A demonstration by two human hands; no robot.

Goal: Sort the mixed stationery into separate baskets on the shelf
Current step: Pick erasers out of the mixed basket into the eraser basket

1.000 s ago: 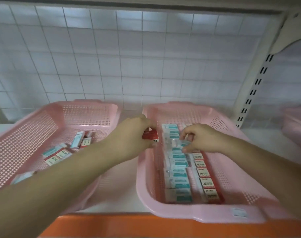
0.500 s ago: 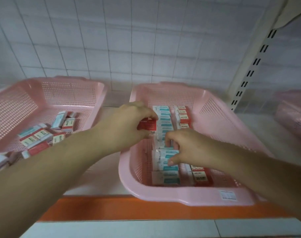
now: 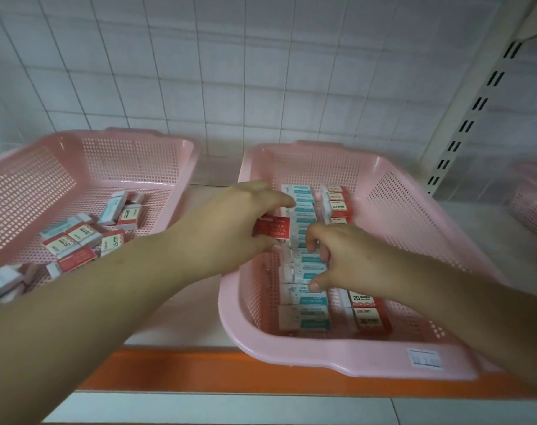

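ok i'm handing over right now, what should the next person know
Left hand: grips a red box just inside the right basket, beside the teal row.
Right hand: fingers curled on a teal box midway along that row.
Done: right basket holds one teal row and one red row, neatly lined.
To do: the left basket holds a loose mixed pile of red and teal boxes to sort; probably place the held red box first.
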